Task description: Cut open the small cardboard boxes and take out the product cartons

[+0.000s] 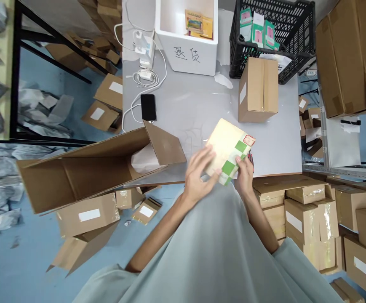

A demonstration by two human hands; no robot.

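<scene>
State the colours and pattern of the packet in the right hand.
The packet is pale yellow, with green and whitish checks along one edge: head view.

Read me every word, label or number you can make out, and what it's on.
"退货": handwritten on the white box.
Cream-and-green package: red-framed mark, too small to read.
Yellow packs, green-and-pink packs: print too small.
Sheet on the black crate: marks unreadable.
Carton labels: nothing legible.

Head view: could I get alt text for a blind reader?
A right hand holds a cream-green packet, left hand against it, at a gray table. Behind are a carton, white bin and black crate; left, a long open box.
</scene>
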